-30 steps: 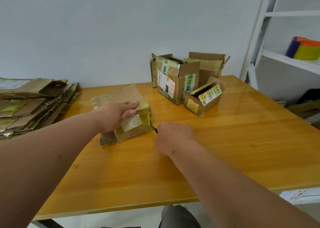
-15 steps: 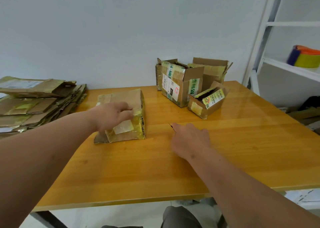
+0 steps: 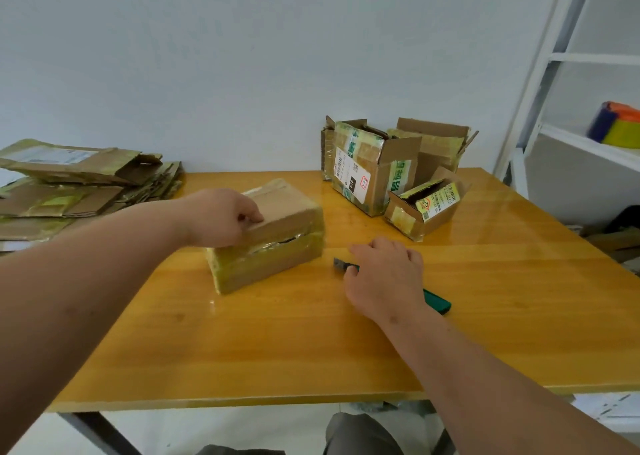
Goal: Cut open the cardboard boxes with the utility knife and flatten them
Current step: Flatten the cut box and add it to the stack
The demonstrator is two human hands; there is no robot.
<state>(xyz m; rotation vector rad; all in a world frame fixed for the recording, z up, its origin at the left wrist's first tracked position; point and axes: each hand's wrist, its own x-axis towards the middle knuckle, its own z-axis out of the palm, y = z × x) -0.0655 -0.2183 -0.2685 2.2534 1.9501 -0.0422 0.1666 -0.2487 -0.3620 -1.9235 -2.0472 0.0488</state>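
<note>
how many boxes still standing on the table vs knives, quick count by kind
taped box held by the left hand: 1
opened boxes at the back: 3
utility knife under the right hand: 1
total: 5
The flattened cardboard stack at the left is not counted.

Plain pale wall (image 3: 207,56) behind a glossy yellow wooden table (image 3: 277,343) on a dark metal leg (image 3: 86,427). White metal shelving unit (image 3: 561,73) stands at the table's right end. Light floor (image 3: 156,434) beneath.
</note>
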